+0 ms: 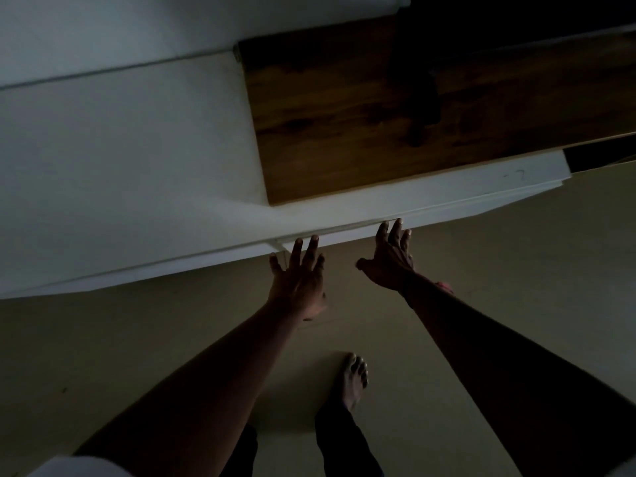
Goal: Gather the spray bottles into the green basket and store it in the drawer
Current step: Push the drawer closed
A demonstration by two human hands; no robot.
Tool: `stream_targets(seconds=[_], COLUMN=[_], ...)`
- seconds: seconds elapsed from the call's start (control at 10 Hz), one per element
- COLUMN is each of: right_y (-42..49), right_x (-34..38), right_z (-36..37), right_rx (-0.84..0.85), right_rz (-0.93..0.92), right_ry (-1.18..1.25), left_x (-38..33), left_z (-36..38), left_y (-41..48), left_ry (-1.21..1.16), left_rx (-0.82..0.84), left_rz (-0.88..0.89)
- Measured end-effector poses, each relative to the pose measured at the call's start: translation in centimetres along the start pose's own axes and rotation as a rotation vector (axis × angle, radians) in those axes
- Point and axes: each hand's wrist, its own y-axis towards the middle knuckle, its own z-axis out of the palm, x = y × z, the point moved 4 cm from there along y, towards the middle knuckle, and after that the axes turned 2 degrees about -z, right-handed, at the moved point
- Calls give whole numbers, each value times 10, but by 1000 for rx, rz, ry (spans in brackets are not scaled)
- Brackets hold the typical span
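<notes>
Head view shows a dim room, seen from above. Two bare hands reach forward to the white drawer front [378, 220] of a low cabinet. The left hand [299, 277] has its fingers spread, with the tips on the front edge. The right hand [390, 259] is also spread, with the fingertips touching the same edge a little further along. Neither hand holds anything, and they are near each other but apart.

I judge that the step in hand concerns the drawer, either pushing it closed or starting to pull it; I cannot tell which. The drawer looks closed or nearly so. The next move calls for both hands to act evenly on the front.

The green basket and the spray bottles are not visible; they may be inside the drawer or elsewhere.

I count two hands, one drawer front, one brown wooden top [361, 108] and one bare foot [354, 380] on the floor [137, 339].
</notes>
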Motion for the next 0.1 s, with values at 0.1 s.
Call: stream_targets(seconds=[0.1], right_y=[-9], right_x=[11], right_z=[-5], right_rx=[0], right_rz=[-28], right_ry=[-9], left_x=[14], left_z=[-14], left_y=[-9], left_ry=[-64], left_rx=[-9], left_rz=[76])
